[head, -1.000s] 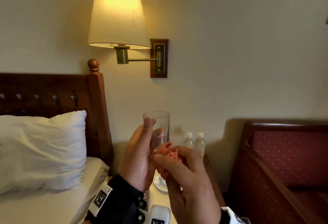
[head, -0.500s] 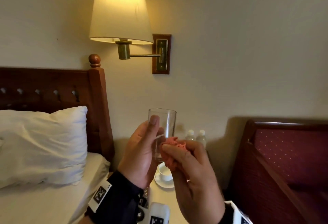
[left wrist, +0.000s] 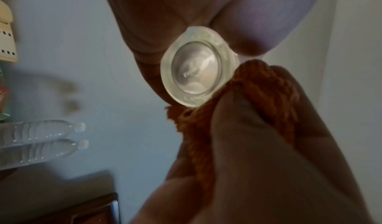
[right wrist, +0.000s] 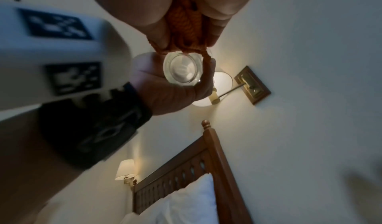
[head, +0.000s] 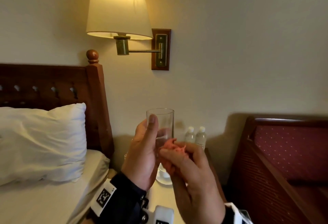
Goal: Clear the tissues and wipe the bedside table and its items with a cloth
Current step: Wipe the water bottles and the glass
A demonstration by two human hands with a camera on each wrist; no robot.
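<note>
My left hand (head: 142, 152) grips a clear drinking glass (head: 162, 126) upright in the air above the bedside table (head: 159, 199), thumb along its near side. My right hand (head: 191, 172) holds a bunched pink-orange cloth (head: 174, 148) pressed against the glass's lower right side. The left wrist view looks up at the glass's thick round base (left wrist: 197, 78) with the cloth (left wrist: 266, 87) touching its edge. The right wrist view shows the cloth (right wrist: 184, 25) between my fingers, just above the glass base (right wrist: 183, 69). No tissues are in view.
Two small water bottles (head: 195, 136) stand at the back of the table by the wall. A white cup on a saucer (head: 164, 176) sits under my hands. A lit wall lamp (head: 119, 7) hangs above. A bed with a pillow (head: 42, 142) lies left, a red chair (head: 287, 161) right.
The glass stays in my left hand while the right hand's cloth shifts a little along its lower side. The head view has tilted down slightly.
</note>
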